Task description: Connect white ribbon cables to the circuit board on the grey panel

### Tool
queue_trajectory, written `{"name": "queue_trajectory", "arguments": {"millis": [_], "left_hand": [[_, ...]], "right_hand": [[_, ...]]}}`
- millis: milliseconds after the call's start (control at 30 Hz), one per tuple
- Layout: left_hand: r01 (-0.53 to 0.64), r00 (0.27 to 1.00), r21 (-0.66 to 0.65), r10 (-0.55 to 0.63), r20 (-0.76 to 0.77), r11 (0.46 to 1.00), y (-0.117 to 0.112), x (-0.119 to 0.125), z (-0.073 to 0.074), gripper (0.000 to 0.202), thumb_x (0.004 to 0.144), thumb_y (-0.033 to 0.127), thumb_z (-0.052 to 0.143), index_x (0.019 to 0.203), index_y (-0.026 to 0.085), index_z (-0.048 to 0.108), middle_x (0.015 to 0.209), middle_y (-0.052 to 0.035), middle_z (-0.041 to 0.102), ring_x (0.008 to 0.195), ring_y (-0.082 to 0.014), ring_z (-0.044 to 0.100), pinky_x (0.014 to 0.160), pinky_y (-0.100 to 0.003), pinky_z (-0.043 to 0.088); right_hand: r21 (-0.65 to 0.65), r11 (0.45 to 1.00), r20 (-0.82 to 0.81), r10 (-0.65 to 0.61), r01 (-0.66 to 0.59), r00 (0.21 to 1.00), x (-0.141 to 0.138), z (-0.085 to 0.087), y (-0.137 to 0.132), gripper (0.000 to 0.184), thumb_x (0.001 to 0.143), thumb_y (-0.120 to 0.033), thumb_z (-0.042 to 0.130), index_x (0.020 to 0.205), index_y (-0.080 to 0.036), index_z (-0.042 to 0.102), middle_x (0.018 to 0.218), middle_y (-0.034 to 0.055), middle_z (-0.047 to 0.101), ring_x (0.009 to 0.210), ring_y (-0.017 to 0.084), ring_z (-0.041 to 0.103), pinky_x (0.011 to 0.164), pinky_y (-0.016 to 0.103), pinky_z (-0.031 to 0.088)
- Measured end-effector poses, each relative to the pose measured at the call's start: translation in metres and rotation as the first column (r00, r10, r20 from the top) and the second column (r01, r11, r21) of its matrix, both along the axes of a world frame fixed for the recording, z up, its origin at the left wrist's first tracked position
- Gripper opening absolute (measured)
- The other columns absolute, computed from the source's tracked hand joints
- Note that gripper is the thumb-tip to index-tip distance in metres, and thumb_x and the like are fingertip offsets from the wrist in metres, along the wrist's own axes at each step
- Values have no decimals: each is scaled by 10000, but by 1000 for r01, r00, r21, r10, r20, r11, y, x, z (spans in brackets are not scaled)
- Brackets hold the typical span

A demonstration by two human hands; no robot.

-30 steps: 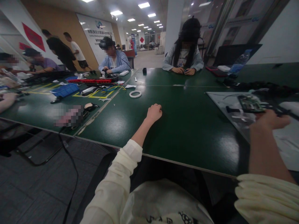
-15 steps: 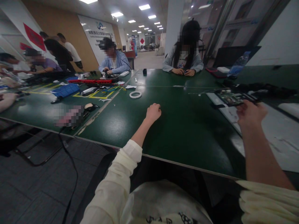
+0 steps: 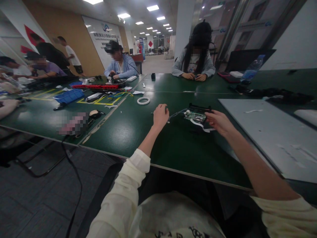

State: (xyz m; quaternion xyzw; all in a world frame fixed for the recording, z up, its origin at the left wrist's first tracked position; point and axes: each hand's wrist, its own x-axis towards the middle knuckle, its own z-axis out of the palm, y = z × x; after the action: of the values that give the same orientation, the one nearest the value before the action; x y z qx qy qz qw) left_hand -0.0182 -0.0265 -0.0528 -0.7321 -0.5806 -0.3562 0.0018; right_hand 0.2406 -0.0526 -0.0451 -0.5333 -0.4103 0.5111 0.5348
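My right hand (image 3: 219, 121) holds a green circuit board (image 3: 195, 115) with a black frame behind it and a white ribbon and thin wires trailing from it, just above the dark green table (image 3: 188, 148). My left hand (image 3: 160, 115) rests on the table as a loose fist, close to the left end of the thin wire; whether it pinches the wire I cannot make out. A white ring (image 3: 143, 100) lies farther back on the table.
A grey mat (image 3: 272, 132) covers the table's right side. Two seated people (image 3: 194, 62) work at the far edge. A blue tray (image 3: 69, 95), a red strip, cables and tools clutter the left table. A bottle (image 3: 252, 70) stands at the back right.
My right hand has carried the circuit board from over the grey mat leftward and down to the table's middle, near my left hand. My left hand has barely shifted.
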Motion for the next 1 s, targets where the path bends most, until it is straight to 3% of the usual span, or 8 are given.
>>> {"name": "queue_trajectory", "arguments": {"millis": [200,400,600,833,1000], "left_hand": [[11,1000,2,-11,-19,1000,-1,3,0,280,932,231,320,1105,170,532,1151,-90,569,1056,-177,539,916,-297,419],[140,990,5,-140,-21,990,2,6,-6,297,939,277,313,1114,154,519,1120,-95,574,1039,-173,544,912,-297,426],[254,962,-50,-258,-95,966,-5,14,-4,357,938,353,318,1181,157,491,1209,-95,533,1100,-177,513,934,-303,424],[355,904,-112,-371,-211,928,-17,25,1,362,935,395,311,1097,173,547,1172,-76,552,1077,-184,517,920,-320,421],[325,877,-151,-357,-322,934,-18,29,-4,314,920,358,356,1093,182,549,1164,-66,555,1093,-203,503,925,-349,406]], "right_hand": [[-71,970,66,237,-232,969,-26,-13,-5,374,693,-230,682,1055,-195,595,809,30,630,559,83,538,372,148,312],[-101,952,121,300,-289,946,-31,-11,-11,389,732,-265,666,1104,-182,585,859,58,644,590,94,556,395,158,339],[-140,925,165,373,-353,913,-36,-8,-16,408,737,-266,672,1131,-190,595,819,51,659,617,96,573,402,142,341],[-138,950,335,310,-279,890,-52,-5,-24,443,766,-249,649,1190,-161,557,843,70,685,680,139,614,452,181,418],[-37,959,656,235,-280,717,-46,-14,-17,445,794,-362,609,1176,-135,580,761,56,689,715,182,635,551,244,459]]}}
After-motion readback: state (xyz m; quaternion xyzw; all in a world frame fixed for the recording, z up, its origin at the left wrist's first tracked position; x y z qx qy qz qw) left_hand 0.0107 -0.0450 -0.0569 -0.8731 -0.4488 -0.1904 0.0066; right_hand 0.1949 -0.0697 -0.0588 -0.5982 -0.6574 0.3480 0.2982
